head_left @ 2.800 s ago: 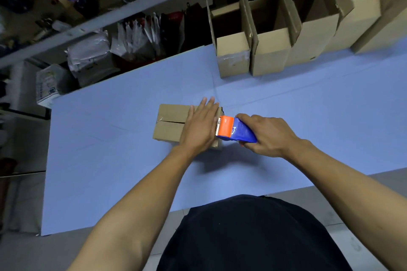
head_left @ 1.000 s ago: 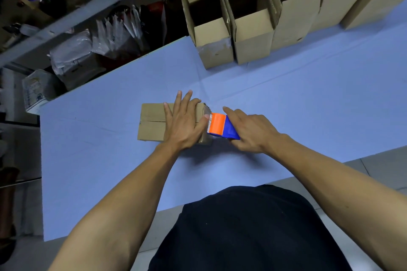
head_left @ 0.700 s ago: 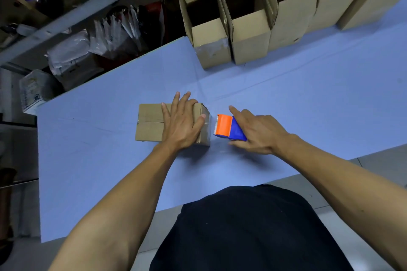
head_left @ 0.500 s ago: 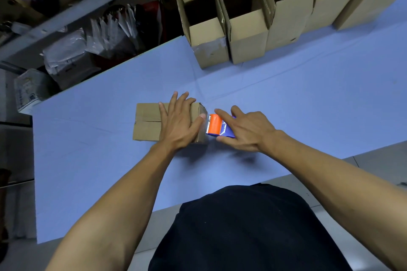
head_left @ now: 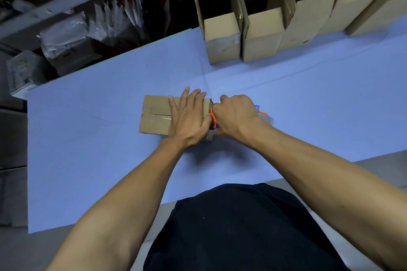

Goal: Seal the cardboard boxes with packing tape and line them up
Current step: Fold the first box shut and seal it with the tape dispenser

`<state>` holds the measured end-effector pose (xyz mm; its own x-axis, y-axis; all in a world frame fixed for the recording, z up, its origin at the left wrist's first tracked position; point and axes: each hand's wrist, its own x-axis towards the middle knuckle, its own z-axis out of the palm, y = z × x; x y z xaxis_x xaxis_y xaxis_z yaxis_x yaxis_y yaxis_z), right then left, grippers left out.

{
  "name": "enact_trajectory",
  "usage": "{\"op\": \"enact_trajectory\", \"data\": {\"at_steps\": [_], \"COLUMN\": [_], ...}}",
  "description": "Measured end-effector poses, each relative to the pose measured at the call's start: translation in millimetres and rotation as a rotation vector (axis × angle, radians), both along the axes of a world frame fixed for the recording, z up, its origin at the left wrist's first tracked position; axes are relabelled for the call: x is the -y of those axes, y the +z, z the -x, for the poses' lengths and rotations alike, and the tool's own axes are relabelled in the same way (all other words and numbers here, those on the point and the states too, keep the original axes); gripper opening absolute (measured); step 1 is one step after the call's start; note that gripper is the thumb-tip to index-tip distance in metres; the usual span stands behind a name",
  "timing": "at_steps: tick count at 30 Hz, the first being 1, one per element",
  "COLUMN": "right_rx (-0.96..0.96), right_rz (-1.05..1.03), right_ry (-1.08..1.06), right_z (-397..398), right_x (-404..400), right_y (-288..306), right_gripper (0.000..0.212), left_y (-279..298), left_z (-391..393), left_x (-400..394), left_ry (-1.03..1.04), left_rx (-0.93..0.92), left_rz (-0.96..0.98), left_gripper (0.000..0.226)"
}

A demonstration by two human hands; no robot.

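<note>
A small closed cardboard box [head_left: 154, 114] lies on the blue table [head_left: 308, 105], its top flaps meeting in a seam with glossy tape along it. My left hand [head_left: 190, 116] presses flat on the right half of the box with straight fingers. My right hand [head_left: 236, 115] grips an orange and blue tape dispenser [head_left: 261, 114] at the box's right end, tilted up against the edge. Most of the dispenser is hidden under that hand.
Several open cardboard boxes [head_left: 222, 35] stand in a row along the table's far edge at the right. A grey shelf [head_left: 66, 4] with plastic bags [head_left: 66, 37] and clutter runs behind the table at the left.
My right hand has closed round the dispenser and tipped it up at the box's right end. My left hand stays pressed on the box. The camera has drifted slightly.
</note>
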<state>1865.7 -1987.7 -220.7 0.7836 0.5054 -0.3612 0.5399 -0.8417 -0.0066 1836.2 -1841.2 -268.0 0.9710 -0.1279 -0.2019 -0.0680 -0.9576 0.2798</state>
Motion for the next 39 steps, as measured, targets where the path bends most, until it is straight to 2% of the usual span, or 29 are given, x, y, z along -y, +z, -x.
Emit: {"op": "enact_trajectory", "data": {"at_steps": [5, 13, 19, 22, 27, 30, 34, 39], "right_rx": [-0.067, -0.091, -0.073, -0.063, -0.104, -0.168, -0.133, -0.115], "right_rz": [0.057, 0.025, 0.084, 0.124, 0.138, 0.117, 0.104, -0.114], "right_ry": [-0.001, -0.102, -0.049, -0.042, 0.0, -0.058, -0.16, -0.347], "right_z": [-7.4, 8.2, 3.5, -4.3, 6.9, 10.0, -9.4, -10.1], "right_x": [-6.4, 11.1, -4.0, -10.7, -16.5, -7.3, 11.4, 28.2], "right_y": [1.4, -2.9, 0.7, 2.0, -22.7, -25.9, -17.0, -18.7], "right_gripper": [0.034, 0.043, 0.025, 0.019, 0.025, 0.031, 0.037, 0.044], "left_y": [-0.3, -0.1, -0.9, -0.7, 0.1, 2.7, 1.4, -1.2], "left_z": [-1.1, -1.3, 0.0, -1.3, 2.9, 0.5, -2.8, 0.7], "left_x": [1.1, 0.4, 2.2, 2.6, 4.2, 4.0, 5.0, 16.6], "left_ry": [0.021, 0.058, 0.03, 0.03, 0.038, 0.052, 0.097, 0.321], "left_rx": [-0.015, 0.021, 0.078, 0.069, 0.073, 0.037, 0.039, -0.012], "left_rz": [-0.004, 0.053, 0.058, 0.071, 0.052, 0.051, 0.027, -0.075], "left_gripper": [0.069, 0.06, 0.036, 0.039, 0.037, 0.036, 0.038, 0.043]}}
